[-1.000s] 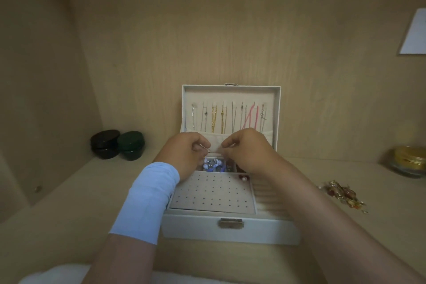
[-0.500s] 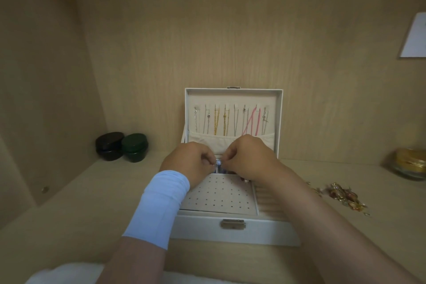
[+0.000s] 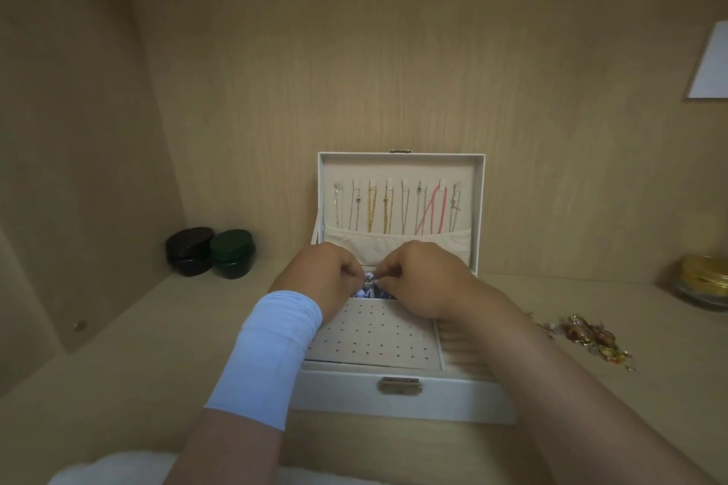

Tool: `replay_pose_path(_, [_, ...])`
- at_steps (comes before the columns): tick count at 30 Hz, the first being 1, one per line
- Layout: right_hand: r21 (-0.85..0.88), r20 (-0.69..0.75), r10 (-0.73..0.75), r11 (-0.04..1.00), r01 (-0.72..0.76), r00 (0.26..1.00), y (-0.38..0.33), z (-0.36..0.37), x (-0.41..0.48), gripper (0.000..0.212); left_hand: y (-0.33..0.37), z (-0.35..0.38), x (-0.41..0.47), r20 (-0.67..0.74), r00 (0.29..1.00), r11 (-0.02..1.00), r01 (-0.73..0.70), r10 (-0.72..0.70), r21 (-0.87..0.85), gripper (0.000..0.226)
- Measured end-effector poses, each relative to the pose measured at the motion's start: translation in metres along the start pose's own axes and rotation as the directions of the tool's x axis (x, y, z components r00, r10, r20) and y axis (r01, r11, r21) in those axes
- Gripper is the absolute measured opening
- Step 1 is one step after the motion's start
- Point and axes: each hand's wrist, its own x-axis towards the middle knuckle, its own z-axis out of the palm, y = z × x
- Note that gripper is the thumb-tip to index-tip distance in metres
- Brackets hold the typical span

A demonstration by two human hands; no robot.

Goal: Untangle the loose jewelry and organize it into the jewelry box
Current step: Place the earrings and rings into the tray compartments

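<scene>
Necklaces (image 3: pixel 388 211) hung in jewelry box (image 3: pixel 398 402) lid; left grip (image 3: pixel 319 280) and right grip (image 3: pixel 425 280) pinch one silver piece (image 3: pixel 369 282); tangled pile (image 3: pixel 591 339) nearby unsorted.

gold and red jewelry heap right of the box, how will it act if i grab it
The jewelry heap looks like linked pieces sprawled loosely, so it will probably dangle floppy rather than lift as one lump. Small bits trail from it toward the jewelry box, so some may snag or stay behind. Lying flat, it seems unlikely to roll.
</scene>
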Motion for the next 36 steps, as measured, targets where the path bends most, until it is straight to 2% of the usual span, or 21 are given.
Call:
replay_pose_path(2, [-0.044,0.002,0.013,0.999,-0.013,1.000,0.002,-0.002,0.000,0.021,-0.001,0.002,0.001,-0.001,1.000,1.000,-0.004,0.004,0.012,0.016])
replay_pose_path(7, [-0.027,-0.043,-0.005,1.000,0.004,0.999,0.003,-0.001,0.000,0.016,-0.003,0.008,0.003,0.029,1.000,0.999,-0.008,0.007,0.032,0.017])
replay_pose_path(10, [-0.018,-0.071,0.006,1.000,-0.007,0.997,0.005,-0.005,0.000,0.017,-0.003,0.006,0.003,-0.029,0.998,0.998,-0.055,0.056,0.017,0.019])
replay_pose_path(12, [-0.037,-0.033,0.016,0.999,-0.017,0.999,0.004,-0.005,-0.001,0.018,-0.002,0.004,0.002,-0.058,0.993,0.993,-0.100,0.103,0.060,0.021])
replay_pose_path(15, [-0.030,0.019,0.028,0.999,-0.028,0.999,0.002,-0.001,-0.001,0.020,0.001,0.004,0.002,0.004,0.994,0.980,-0.105,0.105,0.169,0.023])
replay_pose_path(20, [-0.006,-0.030,0.010,1.000,-0.010,0.999,0.004,-0.002,0.001,0.014,0.007,0.002,0.006,0.067,0.997,0.979,-0.055,0.042,0.194,0.025])
replay_pose_path(26, [-0.020,-0.014,-0.053,0.998,0.052,0.999,0.000,0.004,0.002,0.025,0.004,-0.002,-0.002,-0.010,1.000,0.994,-0.026,0.028,0.109,0.031])
replay_pose_path(31, [-0.022,-0.004,-0.068,0.997,0.068,0.998,0.000,0.003,0.001,0.029,0.004,-0.004,-0.005,-0.048,0.999,0.996,-0.005,0.010,0.093,0.025])
replay_pose_path(34, [-0.015,-0.033,-0.059,0.998,0.059,0.998,0.000,0.001,0.001,0.033,0.006,0.000,-0.004,-0.031,0.999,0.992,-0.005,0.010,0.128,0.017])
replay_pose_path(36, [-0.007,0.014,-0.074,0.997,0.074,0.997,0.000,0.002,0.000,0.040,0.007,0.003,-0.003,-0.004,1.000,0.982,0.005,-0.004,0.186,0.019])
